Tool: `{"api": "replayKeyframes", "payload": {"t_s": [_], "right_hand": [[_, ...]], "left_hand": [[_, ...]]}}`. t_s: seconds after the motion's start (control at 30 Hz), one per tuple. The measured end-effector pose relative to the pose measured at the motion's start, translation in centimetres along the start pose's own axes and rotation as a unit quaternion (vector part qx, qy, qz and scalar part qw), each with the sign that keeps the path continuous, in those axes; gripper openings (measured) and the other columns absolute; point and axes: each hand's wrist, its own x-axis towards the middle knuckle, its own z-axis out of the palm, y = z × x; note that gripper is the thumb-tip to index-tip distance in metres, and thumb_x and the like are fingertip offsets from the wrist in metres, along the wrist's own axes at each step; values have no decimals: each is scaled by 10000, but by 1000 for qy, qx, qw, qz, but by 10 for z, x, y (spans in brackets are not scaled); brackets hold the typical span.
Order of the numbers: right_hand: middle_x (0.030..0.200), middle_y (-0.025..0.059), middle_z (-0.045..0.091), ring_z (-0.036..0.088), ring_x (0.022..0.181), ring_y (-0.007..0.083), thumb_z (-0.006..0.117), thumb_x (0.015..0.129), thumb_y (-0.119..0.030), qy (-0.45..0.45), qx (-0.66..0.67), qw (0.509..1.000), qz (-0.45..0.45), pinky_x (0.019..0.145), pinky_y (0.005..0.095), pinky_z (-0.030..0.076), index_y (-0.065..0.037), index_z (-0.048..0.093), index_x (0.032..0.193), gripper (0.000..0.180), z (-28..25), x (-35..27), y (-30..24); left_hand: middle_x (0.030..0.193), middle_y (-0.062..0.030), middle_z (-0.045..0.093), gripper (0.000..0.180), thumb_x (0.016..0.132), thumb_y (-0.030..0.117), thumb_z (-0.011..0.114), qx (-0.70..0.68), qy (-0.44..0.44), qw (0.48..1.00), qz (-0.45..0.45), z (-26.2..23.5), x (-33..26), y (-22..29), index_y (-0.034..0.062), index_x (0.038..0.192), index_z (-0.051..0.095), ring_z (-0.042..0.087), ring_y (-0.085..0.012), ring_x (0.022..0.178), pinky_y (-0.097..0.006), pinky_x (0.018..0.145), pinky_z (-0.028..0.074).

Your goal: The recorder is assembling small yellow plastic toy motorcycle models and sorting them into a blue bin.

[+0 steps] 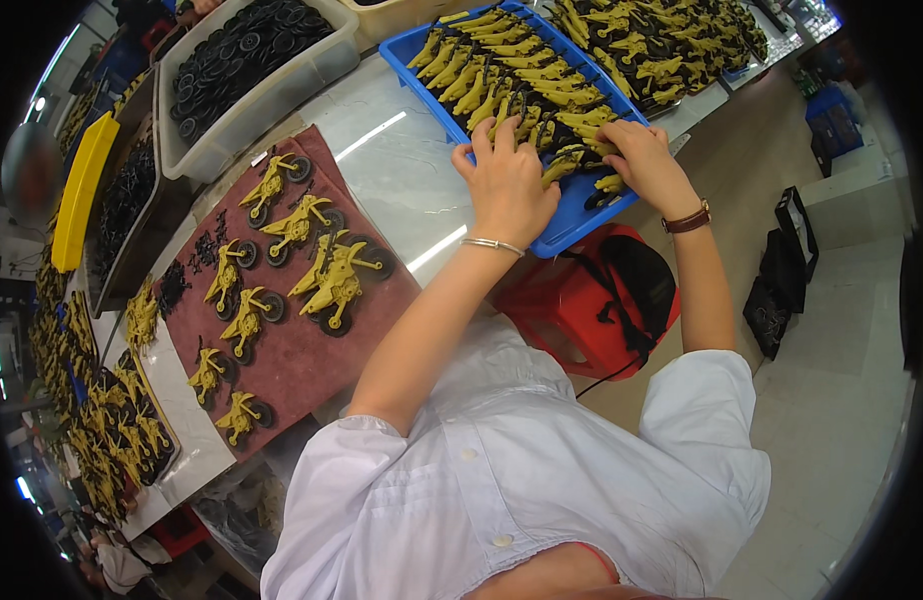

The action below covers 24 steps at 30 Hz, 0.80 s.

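Observation:
A blue tray (412, 48) packed with rows of yellow toy motorcycles stands on the marble table, overhanging its edge. My left hand (506, 183) lies flat on the tray's near corner, fingers spread against the yellow pieces. Beside it, my right hand (644, 160) presses on the motorcycles (572, 120) at the tray's right end, fingers curled over them; whether it grips one I cannot tell. A bracelet is on my left wrist and a brown watch on my right.
A dark red mat (292, 350) holds several assembled yellow motorcycles (337, 280) with black wheels. A white bin (232, 140) of black wheels stands behind it. A red stool (582, 300) sits under the table edge. More yellow parts lie far left and at the top right.

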Motion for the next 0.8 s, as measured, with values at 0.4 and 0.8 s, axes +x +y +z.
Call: {"api": "replayKeyframes", "payload": {"t_s": [0.4,0.8], "right_hand": [[938,37,637,605,961,224,712,749,-59,12,82,997,-3,907,361,341,-87,616,1002,272,-7,-5,2],[965,3,632,569,980,197,753,772,-337,122,-36,990,-65,940,387,336,-112,663,969,312,6,-1,11]], "left_hand": [[1363,-125,501,232,584,242,822,16,-18,999,22,-1,5,-1,85,694,690,349,-346,1305,-546,990,253],[1360,-117,510,312,574,256,842,49,-36,997,49,0,15,-6,101,791,680,406,-317,1276,-482,987,296]]}}
